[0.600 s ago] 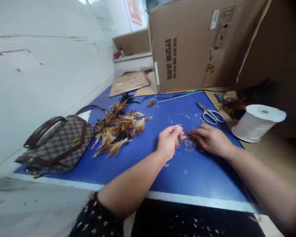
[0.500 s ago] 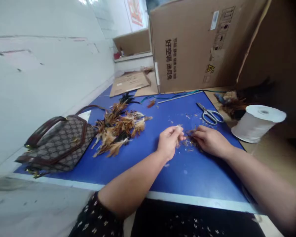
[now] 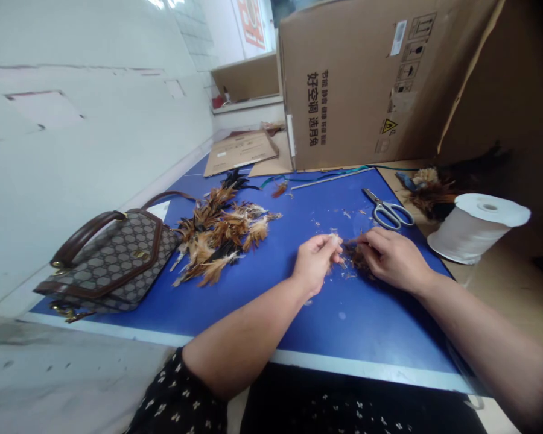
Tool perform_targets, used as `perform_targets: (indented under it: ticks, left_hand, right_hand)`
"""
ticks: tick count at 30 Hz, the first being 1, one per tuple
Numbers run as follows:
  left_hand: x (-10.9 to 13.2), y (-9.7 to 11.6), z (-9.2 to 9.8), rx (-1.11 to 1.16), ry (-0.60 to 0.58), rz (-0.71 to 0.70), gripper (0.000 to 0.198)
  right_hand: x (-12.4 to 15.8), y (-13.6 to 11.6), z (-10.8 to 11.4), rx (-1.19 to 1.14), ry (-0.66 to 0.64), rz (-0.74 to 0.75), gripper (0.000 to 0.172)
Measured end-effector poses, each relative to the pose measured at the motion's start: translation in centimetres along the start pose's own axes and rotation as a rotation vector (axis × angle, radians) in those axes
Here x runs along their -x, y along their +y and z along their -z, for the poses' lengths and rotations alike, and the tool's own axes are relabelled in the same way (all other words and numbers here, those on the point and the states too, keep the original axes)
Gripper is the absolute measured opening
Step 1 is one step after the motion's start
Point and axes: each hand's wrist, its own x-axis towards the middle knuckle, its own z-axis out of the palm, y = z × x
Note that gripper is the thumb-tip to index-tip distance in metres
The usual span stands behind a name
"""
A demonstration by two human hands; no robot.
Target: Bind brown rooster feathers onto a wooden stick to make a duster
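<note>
Blue tabletop point(image 3: 371, 331), pale tuft point(image 3: 335, 239), pinched in left hand point(image 3: 315, 263)

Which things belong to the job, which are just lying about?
Likely in the job:
pale wisp in left hand
brown feather bits at right hand
feather pile
scissors, white spool, perhaps

Likely just lying about:
handbag
flattened cardboard
large carton

Brown-and-black feathers point(image 3: 228, 229), blue tabletop point(image 3: 380, 328), white spool point(image 3: 468, 232)

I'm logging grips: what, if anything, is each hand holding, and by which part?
The left hand pinches a pale feathery tuft, by which part I can't tell. The right hand is at brown feather bits; whether it grips any can't be told.
</note>
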Motion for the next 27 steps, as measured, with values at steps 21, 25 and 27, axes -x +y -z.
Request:
perform_targets:
  ticks: [21,25,27]
  left_hand:
    - [0.1,-0.6,0.0,-0.008,-0.050,0.043,0.029]
    - [0.3,-0.9,-0.2,0.125,-0.065,0.060,0.032]
    - [0.3,-0.8,-0.4,0.190,-0.076,0.089,0.033]
  right_hand:
    - [0.2,-1.2,-0.6,-0.130,0.204,-0.087,0.012]
    - [0.3,-1.5,-0.7,-0.178,0.193,0.013,0.009]
    - [0.3,-1.6,-0.7,-0.194,0.174,0.049,0.009]
